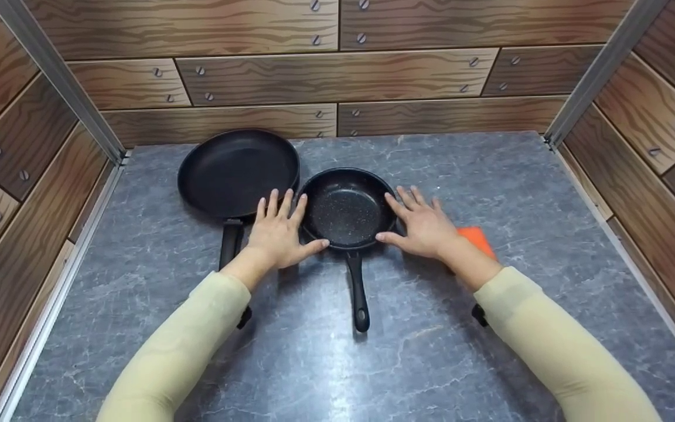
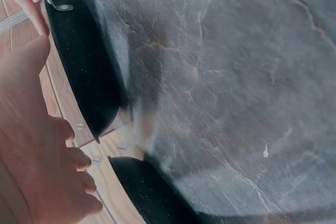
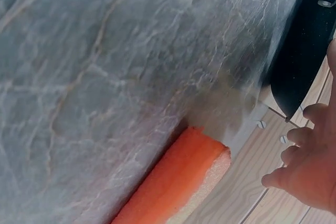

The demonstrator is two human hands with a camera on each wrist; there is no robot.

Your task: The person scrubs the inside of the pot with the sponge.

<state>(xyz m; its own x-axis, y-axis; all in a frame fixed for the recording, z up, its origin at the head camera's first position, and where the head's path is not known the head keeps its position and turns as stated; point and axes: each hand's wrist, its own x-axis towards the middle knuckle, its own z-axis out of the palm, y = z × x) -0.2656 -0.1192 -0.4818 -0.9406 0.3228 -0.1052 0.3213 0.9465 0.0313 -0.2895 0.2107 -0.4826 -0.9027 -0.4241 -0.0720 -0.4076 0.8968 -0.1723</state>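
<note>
A small black frying pan (image 1: 348, 215) with a speckled inside sits upright on the grey table, its handle (image 1: 358, 296) toward me. My left hand (image 1: 278, 235) is at the pan's left side, fingers spread and thumb at the near rim. Opposite it, my right hand (image 1: 428, 230) has straight, spread fingers, with thumb and forefinger at the right rim. In the left wrist view, the pan's outer wall (image 2: 86, 66) shows beside the left thumb. A larger black frying pan (image 1: 238, 173) stands at the back left, partly behind the left hand.
An orange, sponge-like block (image 1: 476, 239) lies right of the right hand, partly covered by that forearm; its paler side shows in the right wrist view. The larger pan's handle (image 1: 231, 243) runs beside the left wrist. Wood-patterned walls (image 1: 337, 76) enclose the marbled table (image 1: 337, 375).
</note>
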